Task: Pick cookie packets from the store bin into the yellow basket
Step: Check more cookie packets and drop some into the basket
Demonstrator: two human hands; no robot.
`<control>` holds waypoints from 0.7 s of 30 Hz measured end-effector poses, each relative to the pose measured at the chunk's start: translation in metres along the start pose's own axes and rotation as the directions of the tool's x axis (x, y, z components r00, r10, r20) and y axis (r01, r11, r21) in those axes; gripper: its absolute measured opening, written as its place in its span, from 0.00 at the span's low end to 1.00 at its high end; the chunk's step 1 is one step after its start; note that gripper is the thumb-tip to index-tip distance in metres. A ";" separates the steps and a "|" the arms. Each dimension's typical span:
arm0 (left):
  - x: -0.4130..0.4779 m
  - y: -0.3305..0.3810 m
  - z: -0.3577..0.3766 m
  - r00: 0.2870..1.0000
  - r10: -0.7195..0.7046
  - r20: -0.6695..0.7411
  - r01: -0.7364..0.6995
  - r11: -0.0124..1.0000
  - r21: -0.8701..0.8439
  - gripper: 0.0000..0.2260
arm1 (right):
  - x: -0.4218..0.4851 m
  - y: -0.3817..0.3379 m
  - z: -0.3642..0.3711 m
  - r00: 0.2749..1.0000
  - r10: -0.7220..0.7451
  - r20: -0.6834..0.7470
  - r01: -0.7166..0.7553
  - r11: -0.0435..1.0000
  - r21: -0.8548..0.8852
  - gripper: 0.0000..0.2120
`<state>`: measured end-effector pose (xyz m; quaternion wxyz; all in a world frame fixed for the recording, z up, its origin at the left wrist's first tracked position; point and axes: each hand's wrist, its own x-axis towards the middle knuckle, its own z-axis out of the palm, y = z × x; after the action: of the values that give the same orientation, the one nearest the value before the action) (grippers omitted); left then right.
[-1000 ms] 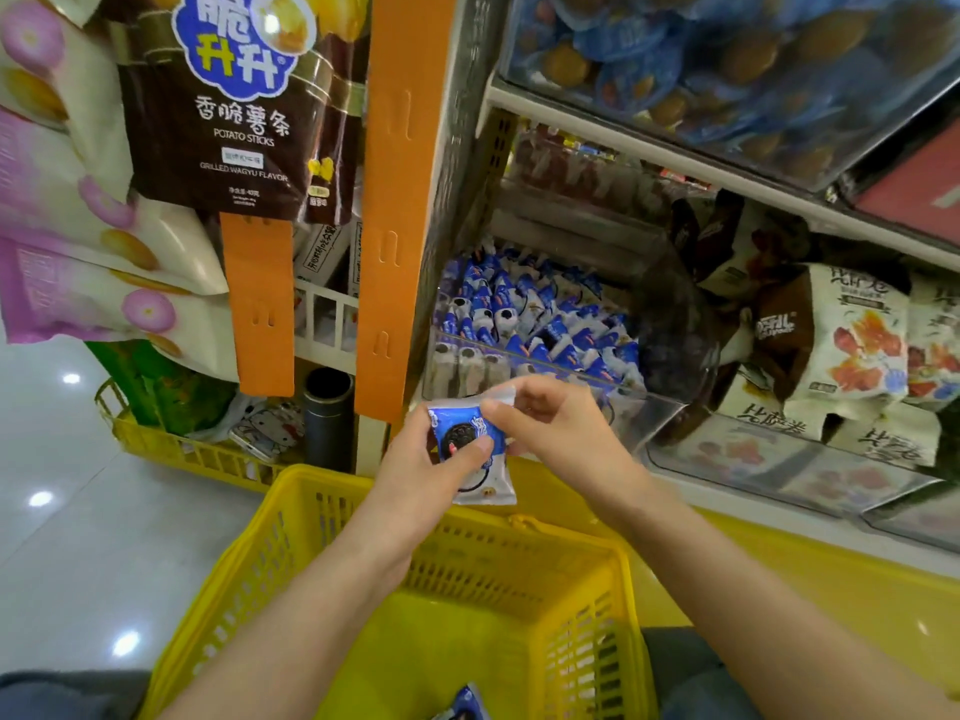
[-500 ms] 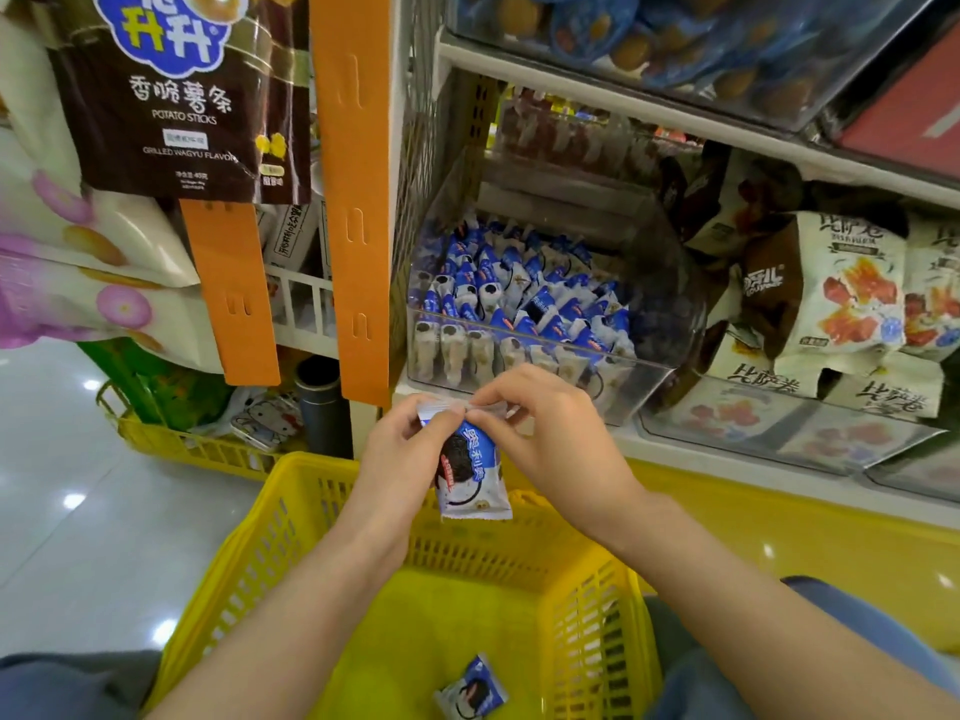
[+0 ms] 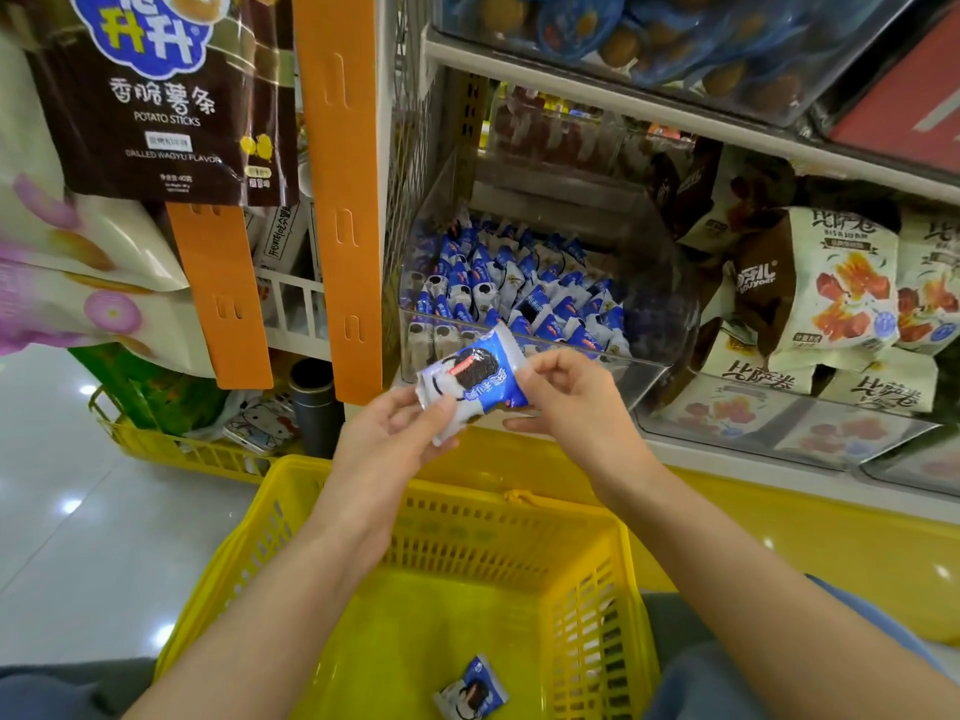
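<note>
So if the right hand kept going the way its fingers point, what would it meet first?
The right hand pinches the cookie packet, so that comes first; beyond it, probably the left hand.

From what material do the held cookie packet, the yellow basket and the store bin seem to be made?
The cookie packet looks like thin glossy plastic film: it crinkles and shines. The yellow basket seems rigid moulded plastic, smooth, with slotted walls. The store bin is clear hard plastic, perhaps acrylic: the packets inside show through its reflective front wall.
</note>
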<state>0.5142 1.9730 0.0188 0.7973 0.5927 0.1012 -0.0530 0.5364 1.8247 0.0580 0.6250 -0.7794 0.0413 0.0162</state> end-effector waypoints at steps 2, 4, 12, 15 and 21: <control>0.001 0.002 -0.003 0.997 0.049 -0.052 -0.050 0.999 -0.018 0.13 | -0.001 0.001 0.000 0.994 0.067 0.091 -0.066 0.998 -0.016 0.04; 0.001 0.002 -0.004 0.991 0.093 -0.093 -0.093 0.996 0.003 0.09 | -0.002 0.005 0.001 0.983 0.103 0.154 -0.081 0.986 -0.144 0.06; 0.005 0.002 -0.004 0.957 0.214 -0.198 -0.187 0.972 0.143 0.10 | -0.005 0.021 0.004 0.948 0.003 0.317 0.181 0.816 -0.549 0.29; 0.004 0.001 -0.006 0.920 0.381 -0.088 -0.323 0.868 0.378 0.10 | -0.008 0.018 0.008 0.948 -0.132 0.290 0.263 0.840 -0.474 0.27; -0.002 -0.002 0.000 0.942 0.334 0.038 -0.325 0.874 0.360 0.12 | -0.010 0.012 0.011 0.940 -0.218 0.264 0.305 0.884 -0.354 0.06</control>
<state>0.5122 1.9725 0.0174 0.6705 0.7383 -0.0024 0.0735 0.5260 1.8331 0.0443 0.4546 -0.8798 -0.1370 0.0240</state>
